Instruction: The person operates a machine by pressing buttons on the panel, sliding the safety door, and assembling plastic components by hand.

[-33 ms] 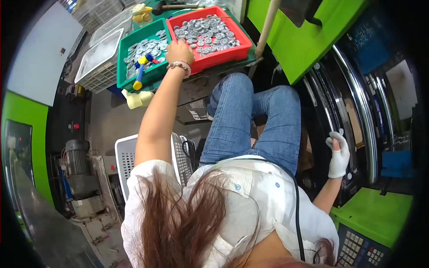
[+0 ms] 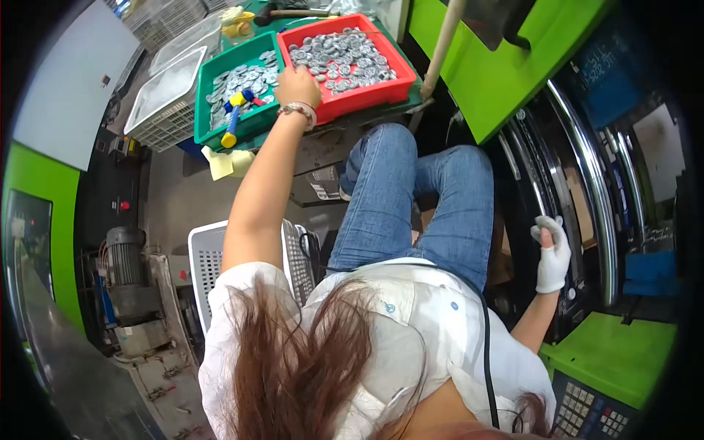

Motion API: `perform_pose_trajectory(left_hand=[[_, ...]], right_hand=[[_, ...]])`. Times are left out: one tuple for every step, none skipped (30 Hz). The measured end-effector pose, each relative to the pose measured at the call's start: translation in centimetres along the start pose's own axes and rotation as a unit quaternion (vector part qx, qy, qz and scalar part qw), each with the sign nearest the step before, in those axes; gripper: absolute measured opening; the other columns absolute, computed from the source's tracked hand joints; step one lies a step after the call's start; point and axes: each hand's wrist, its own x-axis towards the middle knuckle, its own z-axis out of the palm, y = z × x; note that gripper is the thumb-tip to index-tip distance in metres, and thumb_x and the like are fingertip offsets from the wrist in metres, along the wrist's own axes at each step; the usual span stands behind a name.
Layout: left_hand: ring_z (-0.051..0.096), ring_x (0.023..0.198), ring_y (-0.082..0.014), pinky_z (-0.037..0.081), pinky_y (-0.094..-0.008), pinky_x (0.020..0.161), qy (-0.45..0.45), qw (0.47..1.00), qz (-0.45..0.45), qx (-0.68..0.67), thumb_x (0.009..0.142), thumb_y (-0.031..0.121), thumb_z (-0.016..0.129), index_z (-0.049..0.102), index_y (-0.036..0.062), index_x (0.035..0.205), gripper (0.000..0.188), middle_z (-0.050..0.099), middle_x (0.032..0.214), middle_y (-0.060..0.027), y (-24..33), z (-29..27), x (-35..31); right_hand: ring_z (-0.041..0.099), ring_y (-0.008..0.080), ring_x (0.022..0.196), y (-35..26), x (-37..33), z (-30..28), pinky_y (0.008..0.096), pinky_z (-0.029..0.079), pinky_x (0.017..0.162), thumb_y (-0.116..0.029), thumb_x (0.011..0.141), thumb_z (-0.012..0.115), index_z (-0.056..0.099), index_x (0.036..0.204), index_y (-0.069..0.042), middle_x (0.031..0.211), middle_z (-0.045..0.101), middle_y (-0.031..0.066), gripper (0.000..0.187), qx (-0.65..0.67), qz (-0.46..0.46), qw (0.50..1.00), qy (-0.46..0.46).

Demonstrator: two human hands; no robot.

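Note:
My bare left hand (image 2: 298,86), a bracelet at its wrist, reaches to the adjoining rims of a green tray (image 2: 201,110) and a red tray (image 2: 367,100). Its fingers curl downward; whatever they grip is hidden. Both trays hold many round grey pieces (image 2: 352,53) with raised patterns. A small mallet (image 2: 233,123) with a blue and yellow handle leans across the green tray's front rim. Off to the right, my right hand (image 2: 555,257) wears a white glove with the thumb uncovered. Its fingers bend toward the thumb around something small that I cannot make out.
Green machine panels (image 2: 469,70) and shiny metal rods (image 2: 587,158) stand on my right, with a keypad (image 2: 576,407) below. A white basket (image 2: 209,253) sits beside my left leg. White crates (image 2: 165,99) stand left of the trays. Pale yellow material (image 2: 226,165) hangs below the green tray.
The view has shifted slightly. My left fingers appear more bunched at the tray rims, and the gloved right hand keeps nearly the same pose.

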Motion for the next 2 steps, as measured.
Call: perform_pose_trajectory(left_hand=[[0.053,0.104,-0.0297,0.048,-0.0476,0.078,0.068,0.996,0.058,-0.006,0.074,0.030,0.068,0.062,0.0102,0.094,0.029,0.058,0.103,-0.0100,-0.27,-0.06,0.20],[0.051,0.109,-0.0311,0.043,-0.0494,0.091,0.149,0.984,0.100,0.003,0.075,0.034,0.068,0.063,0.0107,0.096,0.031,0.058,0.105,-0.0086,-0.46,-0.18,0.26]], right_hand=[[0.060,0.0156,0.091,-0.48,0.71,0.96,0.0285,0.048,0.084,-0.019,0.093,0.054,0.058,0.110,0.003,0.105,0.060,0.0096,0.028,0.011,-0.018,1.000,-0.024],[0.060,0.0183,0.094,-1.00,1.25,1.52,0.0290,0.046,0.090,-0.018,0.094,0.053,0.058,0.112,0.001,0.110,0.058,0.0109,0.027,0.000,-0.053,0.997,-0.064]])
